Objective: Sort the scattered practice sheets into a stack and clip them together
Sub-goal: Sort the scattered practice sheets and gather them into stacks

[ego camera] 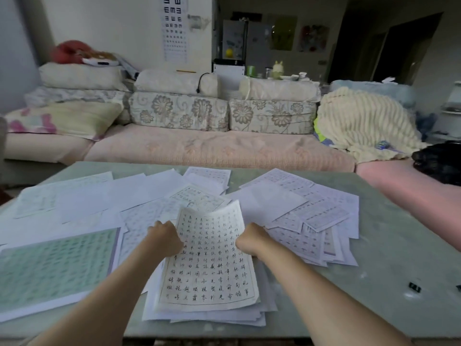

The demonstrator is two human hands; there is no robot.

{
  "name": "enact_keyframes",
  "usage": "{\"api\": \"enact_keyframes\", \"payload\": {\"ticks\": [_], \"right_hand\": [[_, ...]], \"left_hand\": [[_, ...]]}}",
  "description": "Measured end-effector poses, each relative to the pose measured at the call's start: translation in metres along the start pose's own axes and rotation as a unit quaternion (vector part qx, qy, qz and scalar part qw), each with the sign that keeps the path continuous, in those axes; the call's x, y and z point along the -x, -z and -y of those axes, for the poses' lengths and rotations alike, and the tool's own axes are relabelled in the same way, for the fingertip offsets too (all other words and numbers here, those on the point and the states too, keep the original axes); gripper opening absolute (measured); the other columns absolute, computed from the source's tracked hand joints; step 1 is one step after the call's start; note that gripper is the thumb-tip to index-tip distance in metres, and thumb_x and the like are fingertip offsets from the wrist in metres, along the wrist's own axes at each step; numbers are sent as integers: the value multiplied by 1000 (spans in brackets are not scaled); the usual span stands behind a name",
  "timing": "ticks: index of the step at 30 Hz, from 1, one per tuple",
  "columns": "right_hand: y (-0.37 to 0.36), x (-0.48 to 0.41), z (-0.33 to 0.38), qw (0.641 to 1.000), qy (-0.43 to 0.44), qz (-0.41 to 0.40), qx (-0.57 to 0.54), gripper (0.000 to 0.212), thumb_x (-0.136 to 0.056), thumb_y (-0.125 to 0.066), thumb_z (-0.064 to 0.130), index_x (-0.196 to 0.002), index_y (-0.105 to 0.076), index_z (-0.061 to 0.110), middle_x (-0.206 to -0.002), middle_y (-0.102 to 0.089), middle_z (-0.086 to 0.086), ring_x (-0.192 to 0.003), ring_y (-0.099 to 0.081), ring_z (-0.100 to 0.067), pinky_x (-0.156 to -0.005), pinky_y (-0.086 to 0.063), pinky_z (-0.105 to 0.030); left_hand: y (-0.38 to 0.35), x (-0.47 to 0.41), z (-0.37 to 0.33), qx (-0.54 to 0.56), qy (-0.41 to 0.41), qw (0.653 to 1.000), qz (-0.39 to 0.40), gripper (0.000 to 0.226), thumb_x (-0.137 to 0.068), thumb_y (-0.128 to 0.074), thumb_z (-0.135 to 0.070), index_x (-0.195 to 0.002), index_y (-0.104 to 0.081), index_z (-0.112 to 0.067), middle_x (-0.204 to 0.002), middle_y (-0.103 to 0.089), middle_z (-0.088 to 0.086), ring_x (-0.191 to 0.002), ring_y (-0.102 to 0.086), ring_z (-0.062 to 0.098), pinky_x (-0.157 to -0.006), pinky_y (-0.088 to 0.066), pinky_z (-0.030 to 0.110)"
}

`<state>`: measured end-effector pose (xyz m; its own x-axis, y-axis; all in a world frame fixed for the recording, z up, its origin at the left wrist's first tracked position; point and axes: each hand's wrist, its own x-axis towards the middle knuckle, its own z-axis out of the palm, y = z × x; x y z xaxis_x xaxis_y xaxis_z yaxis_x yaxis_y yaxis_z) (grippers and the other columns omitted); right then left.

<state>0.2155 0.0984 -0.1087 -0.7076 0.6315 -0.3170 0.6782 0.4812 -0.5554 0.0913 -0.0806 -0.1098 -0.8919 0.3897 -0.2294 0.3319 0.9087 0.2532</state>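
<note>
Calligraphy sheet [212,265] lies between our grips: left grip [166,239] and right grip [252,240] each curl closed on a side edge. Its near end rests on the stack [207,317].

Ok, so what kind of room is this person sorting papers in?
Most likely a home living room: a floral sofa with cushions runs behind the table where the practice sheets lie, a cream blanket is heaped at its end, and an eye chart hangs on the wall.

Both forearms reach forward; the left hand [166,239] and right hand [250,242] curl around opposite sides of one practice sheet [212,268].
</note>
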Motion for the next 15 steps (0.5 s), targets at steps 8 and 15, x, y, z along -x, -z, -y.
{"api": "enact_keyframes", "payload": {"ticks": [8,15], "right_hand": [[-8,-10,-1,1000,3,-12,25,17,-90,-50,12,-103,-57,2,-93,-58,-10,-75,-58,-22,-55,-42,-24],[41,-36,-30,990,62,-99,81,51,-93,-49,20,-144,-45,18,-147,-38,-11,-129,-48,-32,-104,-42,-37]], "left_hand": [[-4,-4,18,85,31,996,10,70,-83,-68,-34,-137,-34,-5,-132,-44,18,-115,-48,33,-93,-47,39],[5,-13,-28,72,-124,983,-114,62,-91,-60,-31,-145,-34,-14,-145,-38,12,-134,-34,31,-108,-36,45]]}}
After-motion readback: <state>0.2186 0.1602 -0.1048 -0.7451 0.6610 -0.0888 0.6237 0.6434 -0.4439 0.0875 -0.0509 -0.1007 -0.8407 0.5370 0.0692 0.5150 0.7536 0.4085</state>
